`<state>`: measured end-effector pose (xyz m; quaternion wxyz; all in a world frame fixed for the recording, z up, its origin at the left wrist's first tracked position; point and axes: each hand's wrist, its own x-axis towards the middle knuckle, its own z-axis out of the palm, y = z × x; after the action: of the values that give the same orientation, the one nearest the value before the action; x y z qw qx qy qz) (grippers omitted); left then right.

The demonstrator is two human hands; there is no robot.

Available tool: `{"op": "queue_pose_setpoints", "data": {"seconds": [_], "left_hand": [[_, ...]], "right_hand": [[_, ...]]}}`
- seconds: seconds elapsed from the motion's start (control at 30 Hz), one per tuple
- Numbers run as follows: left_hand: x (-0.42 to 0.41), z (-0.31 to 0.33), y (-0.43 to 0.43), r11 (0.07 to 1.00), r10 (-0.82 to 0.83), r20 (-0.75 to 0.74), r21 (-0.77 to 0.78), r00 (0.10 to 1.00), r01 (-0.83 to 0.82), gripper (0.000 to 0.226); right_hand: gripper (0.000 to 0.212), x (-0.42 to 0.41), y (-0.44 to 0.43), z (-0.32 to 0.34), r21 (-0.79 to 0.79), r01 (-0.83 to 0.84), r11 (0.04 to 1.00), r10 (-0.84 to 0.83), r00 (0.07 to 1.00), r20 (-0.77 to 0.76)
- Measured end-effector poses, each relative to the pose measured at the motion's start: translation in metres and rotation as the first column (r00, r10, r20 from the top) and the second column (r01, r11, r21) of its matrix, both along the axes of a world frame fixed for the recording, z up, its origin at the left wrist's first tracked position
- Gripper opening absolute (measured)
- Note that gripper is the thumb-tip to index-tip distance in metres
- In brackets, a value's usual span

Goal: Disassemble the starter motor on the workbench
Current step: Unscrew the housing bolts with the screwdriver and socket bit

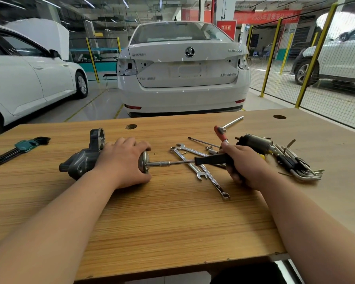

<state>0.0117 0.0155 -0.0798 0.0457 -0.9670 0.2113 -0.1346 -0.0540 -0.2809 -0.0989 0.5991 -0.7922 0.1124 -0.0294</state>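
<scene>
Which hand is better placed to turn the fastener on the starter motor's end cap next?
Likely right. The right hand grips the driver, whose tip sits at the end cap; the left hand holds the starter motor down.

Starter motor [84, 160] on its side on workbench [172, 222], left of centre: dark grey housing [97, 138] left, silver end cap [142, 163] facing right.

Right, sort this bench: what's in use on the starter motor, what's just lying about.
In use: dark grey cast starter motor, gripped by the left hand; black-handled chrome driver, in the right hand.
Lying about: two chrome spanners, red-handled T-wrench, green-clipped black hex keys, steel hex key bundle.
</scene>
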Motion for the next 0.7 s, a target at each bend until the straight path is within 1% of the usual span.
{"op": "queue_pose_setpoints", "data": {"seconds": [0.13, 0.17, 0.2, 0.27, 0.33, 0.4, 0.43, 0.47, 0.53, 0.57, 0.6, 0.7], "left_hand": [[-0.001, -0.001, 0.000, 1.000, 0.006, -0.002, -0.007, 1.000, -0.006, 0.079], [-0.001, 0.000, 0.001, 1.000, 0.006, -0.003, -0.007, 1.000, -0.006, 0.079], [-0.001, 0.000, 0.000, 1.000, 0.007, -0.004, -0.005, 1.000, -0.007, 0.079], [-0.001, 0.000, 0.000, 1.000, 0.010, -0.009, -0.003, 1.000, -0.010, 0.080], [-0.002, 0.001, 0.000, 1.000, 0.011, -0.011, 0.004, 1.000, -0.011, 0.080], [-0.002, 0.001, 0.000, 1.000, 0.013, -0.009, 0.003, 1.000, -0.013, 0.079], [-0.002, 0.001, 0.000, 1.000, 0.014, -0.009, 0.001, 1.000, -0.014, 0.079], [-0.002, 0.001, 0.000, 1.000, 0.014, -0.011, 0.000, 1.000, -0.014, 0.079], [-0.002, 0.001, -0.001, 1.000, 0.013, -0.013, 0.001, 1.000, -0.013, 0.079], [-0.003, 0.001, -0.001, 1.000, 0.011, -0.013, 0.000, 1.000, -0.011, 0.080], [-0.003, 0.001, 0.000, 1.000, 0.011, -0.013, -0.001, 1.000, -0.011, 0.080], [-0.003, 0.002, 0.001, 1.000, 0.010, -0.020, 0.007, 1.000, -0.010, 0.084]], "right_hand": [[0.018, -0.001, -0.003, 0.001, 0.167, -0.089, 0.982, 0.088, 0.996, 0.016], [0.017, -0.001, -0.004, 0.001, 0.208, -0.113, 0.972, 0.113, 0.993, 0.013], [0.020, -0.001, -0.006, 0.001, 0.264, -0.132, 0.955, 0.135, 0.991, 0.009], [0.033, -0.001, -0.008, 0.001, 0.387, -0.150, 0.910, 0.160, 0.987, 0.005], [0.043, -0.002, -0.008, 0.001, 0.445, -0.150, 0.883, 0.166, 0.986, 0.004], [0.041, -0.003, -0.005, 0.001, 0.468, -0.150, 0.871, 0.167, 0.986, 0.005], [0.036, -0.003, -0.003, 0.001, 0.449, -0.148, 0.881, 0.164, 0.987, 0.005], [0.028, -0.004, -0.001, 0.002, 0.385, -0.144, 0.912, 0.153, 0.988, 0.006], [0.015, -0.005, 0.003, 0.003, 0.135, -0.103, 0.985, 0.101, 0.995, 0.023], [0.017, -0.005, 0.004, 0.003, 0.020, -0.077, 0.997, 0.077, 0.996, 0.035], [0.022, -0.005, 0.003, 0.003, -0.051, -0.058, 0.997, 0.060, 0.998, 0.035], [0.030, -0.005, 0.000, 0.005, -0.123, -0.062, 0.991, 0.061, 0.998, -0.012]]}}
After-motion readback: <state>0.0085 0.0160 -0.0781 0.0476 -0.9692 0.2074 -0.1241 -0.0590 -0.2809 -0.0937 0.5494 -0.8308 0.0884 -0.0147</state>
